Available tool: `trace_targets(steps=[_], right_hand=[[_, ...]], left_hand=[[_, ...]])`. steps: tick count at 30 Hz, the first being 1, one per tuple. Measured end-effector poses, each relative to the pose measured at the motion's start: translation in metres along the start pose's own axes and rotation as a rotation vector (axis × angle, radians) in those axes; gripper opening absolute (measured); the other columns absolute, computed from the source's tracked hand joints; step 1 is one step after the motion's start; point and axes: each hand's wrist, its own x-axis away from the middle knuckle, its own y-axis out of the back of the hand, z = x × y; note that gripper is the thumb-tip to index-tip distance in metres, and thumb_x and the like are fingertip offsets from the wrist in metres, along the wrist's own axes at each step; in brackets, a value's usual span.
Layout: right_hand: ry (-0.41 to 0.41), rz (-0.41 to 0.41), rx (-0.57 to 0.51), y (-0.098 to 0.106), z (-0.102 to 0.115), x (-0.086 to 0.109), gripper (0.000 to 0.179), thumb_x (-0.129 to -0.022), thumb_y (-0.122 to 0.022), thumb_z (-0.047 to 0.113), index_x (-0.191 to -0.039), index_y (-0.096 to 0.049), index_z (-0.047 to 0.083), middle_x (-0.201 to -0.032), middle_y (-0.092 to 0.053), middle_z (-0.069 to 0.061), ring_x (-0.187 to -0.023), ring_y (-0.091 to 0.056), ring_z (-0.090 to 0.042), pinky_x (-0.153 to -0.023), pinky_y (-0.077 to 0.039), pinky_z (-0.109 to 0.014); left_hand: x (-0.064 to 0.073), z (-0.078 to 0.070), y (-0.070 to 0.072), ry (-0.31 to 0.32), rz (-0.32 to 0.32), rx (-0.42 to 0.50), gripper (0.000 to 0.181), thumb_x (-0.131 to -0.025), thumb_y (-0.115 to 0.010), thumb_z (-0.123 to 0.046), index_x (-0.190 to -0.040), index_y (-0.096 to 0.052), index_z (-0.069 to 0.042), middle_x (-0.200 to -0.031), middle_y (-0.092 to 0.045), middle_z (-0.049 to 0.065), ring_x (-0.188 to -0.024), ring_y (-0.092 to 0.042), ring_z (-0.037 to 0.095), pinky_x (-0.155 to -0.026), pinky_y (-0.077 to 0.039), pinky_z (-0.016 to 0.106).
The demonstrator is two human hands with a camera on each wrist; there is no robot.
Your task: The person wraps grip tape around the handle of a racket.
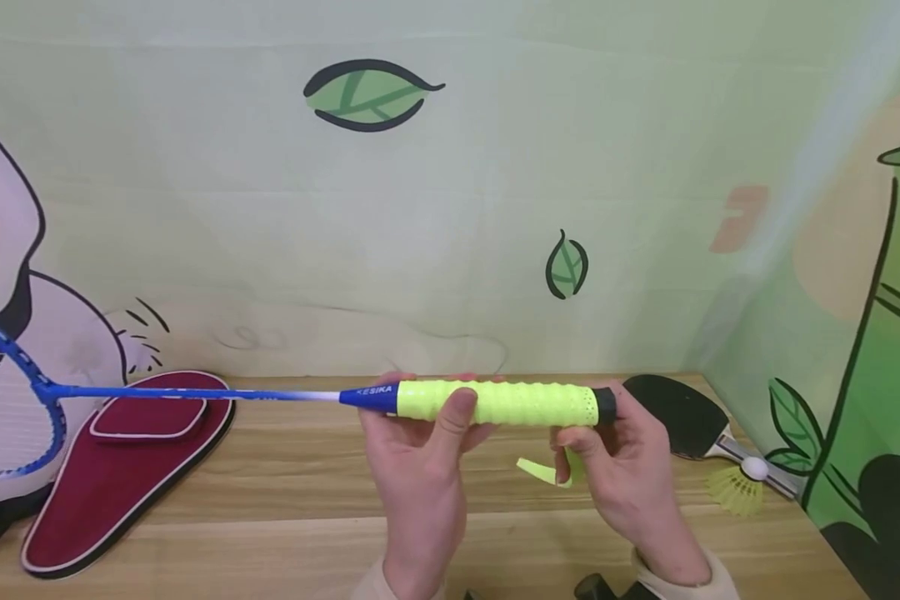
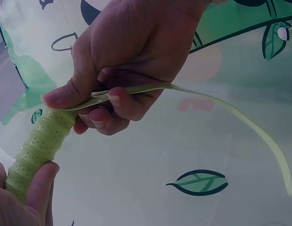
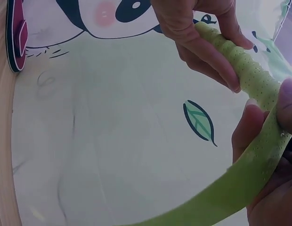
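A blue badminton racket [image 1: 262,395] lies level across the head view, its strings at the far left. Bumpy neon-yellow grip tape [image 1: 532,403] covers its handle, ending near the black butt. My left hand [image 1: 420,483] grips the handle close to the blue cone, thumb over the tape. At the butt end, my right hand [image 1: 630,475] pinches the tape, with a loose tail [image 1: 536,471] hanging below its fingers. That loose strip [image 2: 259,129] trails away in a long curve in the left wrist view. In the right wrist view the strip [image 3: 216,195] appears broad and perforated.
On the wooden table [image 1: 292,492], a maroon paddle case [image 1: 127,475] lies at the left. A black table tennis paddle [image 1: 675,417] and a yellow shuttlecock [image 1: 742,483] lie at the right. Behind stands a printed backdrop [image 1: 450,208]. Dark objects [image 1: 596,587] show at the bottom edge.
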Motion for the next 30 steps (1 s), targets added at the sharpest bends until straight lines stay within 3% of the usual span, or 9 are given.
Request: trace_targets(steps=[5, 10, 17, 23, 26, 27, 30], right_hand=[[0.001, 0.006, 0.02, 0.0009, -0.0001, -0.0004, 0.028, -0.09, -0.065, 0.008, -0.101, -0.052, -0.014, -0.071, -0.057, -0.011, -0.047, -0.054, -0.016, -0.04, -0.048, -0.025], [-0.014, -0.012, 0.012, 0.0017, 0.0007, 0.0004, 0.025, -0.087, -0.068, 0.003, -0.1, -0.054, -0.013, -0.073, -0.06, -0.009, -0.048, -0.055, -0.017, -0.042, -0.049, -0.025], [-0.002, -0.059, 0.01, -0.0001, 0.0025, 0.0012, 0.053, -0.083, -0.071, -0.004, -0.127, -0.044, -0.017, -0.094, -0.061, -0.011, -0.061, -0.06, -0.017, -0.041, -0.052, -0.026], [-0.003, -0.06, 0.025, 0.0014, 0.0049, 0.0032, 0.037, -0.084, -0.071, -0.005, -0.111, -0.049, -0.019, -0.093, -0.061, -0.013, -0.058, -0.058, -0.018, -0.043, -0.052, -0.025], [-0.008, -0.056, 0.044, 0.0022, 0.0058, 0.0032, 0.032, -0.086, -0.069, -0.006, -0.109, -0.049, -0.018, -0.087, -0.061, -0.012, -0.054, -0.057, -0.017, -0.042, -0.052, -0.025], [-0.014, -0.058, 0.047, 0.0022, 0.006, 0.003, 0.03, -0.086, -0.068, -0.007, -0.108, -0.049, -0.018, -0.085, -0.061, -0.012, -0.055, -0.058, -0.017, -0.041, -0.051, -0.025], [-0.038, -0.069, 0.052, 0.0017, 0.0058, 0.0024, 0.024, -0.088, -0.064, -0.01, -0.106, -0.05, -0.016, -0.078, -0.061, -0.013, -0.054, -0.059, -0.016, -0.04, -0.051, -0.026]], left_hand=[[-0.0001, -0.0004, -0.0004, 0.006, -0.012, -0.018, 0.036, -0.09, -0.063, 0.007, -0.11, -0.035, -0.002, -0.092, -0.064, 0.015, -0.087, -0.069, 0.04, -0.071, -0.058, 0.049], [-0.0008, 0.0002, 0.0004, 0.012, -0.024, -0.031, 0.035, -0.09, -0.064, 0.006, -0.109, -0.036, -0.002, -0.092, -0.064, 0.015, -0.086, -0.07, 0.031, -0.069, -0.059, 0.049], [-0.0024, 0.0012, -0.001, 0.025, -0.084, -0.063, 0.037, -0.089, -0.066, 0.004, -0.108, -0.034, -0.002, -0.088, -0.058, 0.014, -0.079, -0.069, 0.025, -0.063, -0.06, 0.045], [-0.001, 0.0021, -0.0021, 0.051, -0.108, -0.081, 0.039, -0.089, -0.068, 0.002, -0.108, -0.035, -0.003, -0.087, -0.058, 0.013, -0.075, -0.068, 0.024, -0.059, -0.06, 0.045], [0.0002, 0.002, -0.0028, 0.066, -0.097, -0.074, 0.037, -0.09, -0.067, 0.0, -0.109, -0.035, -0.005, -0.088, -0.058, 0.011, -0.08, -0.068, 0.025, -0.065, -0.061, 0.041], [0.0009, 0.0021, -0.0029, 0.06, -0.081, -0.059, 0.037, -0.09, -0.065, 0.002, -0.11, -0.035, -0.006, -0.091, -0.059, 0.011, -0.086, -0.068, 0.027, -0.073, -0.061, 0.042], [0.0018, 0.0023, -0.0029, 0.017, 0.022, 0.023, 0.041, -0.09, -0.058, 0.01, -0.115, -0.032, -0.009, -0.104, -0.062, 0.017, -0.107, -0.062, 0.038, -0.093, -0.054, 0.044]])
